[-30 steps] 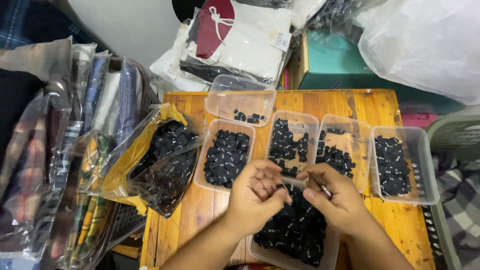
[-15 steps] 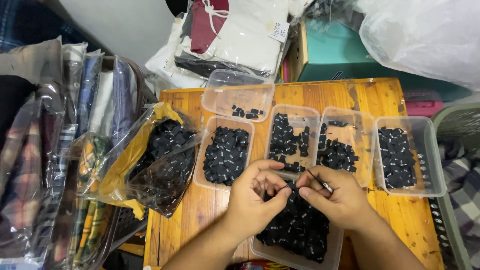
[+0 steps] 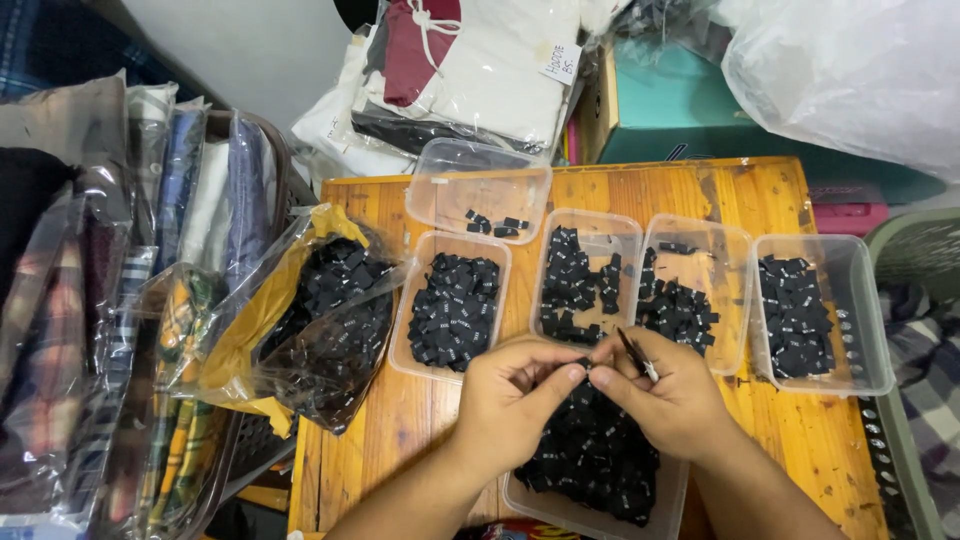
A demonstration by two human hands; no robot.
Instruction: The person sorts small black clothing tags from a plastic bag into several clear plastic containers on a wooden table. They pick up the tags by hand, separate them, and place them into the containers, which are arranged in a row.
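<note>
My left hand (image 3: 515, 392) and my right hand (image 3: 668, 392) meet over a clear plastic tub (image 3: 575, 512) heaped with small black fabric labels (image 3: 592, 455). Both pinch one small black label (image 3: 583, 366) between their fingertips. My right hand also holds thin metal tweezers (image 3: 636, 355) that stick up past the thumb. Beyond the hands stand several more clear tubs: one tub (image 3: 415, 330) full of labels, a middle tub (image 3: 588, 222), another (image 3: 738, 262), a right tub (image 3: 865, 330), and a nearly empty one (image 3: 470, 175) behind.
A small wooden table (image 3: 770, 195) carries everything. A clear and yellow plastic bag (image 3: 300, 330) of black labels lies at its left. Bagged folded clothes (image 3: 120, 290) crowd the left side. Folded garments (image 3: 480, 70), a teal box (image 3: 690, 110) and a white bag (image 3: 850, 70) sit behind.
The view has shifted slightly, so the table sits higher in frame. My hands stay together over the near tub, fingers working the same small label.
</note>
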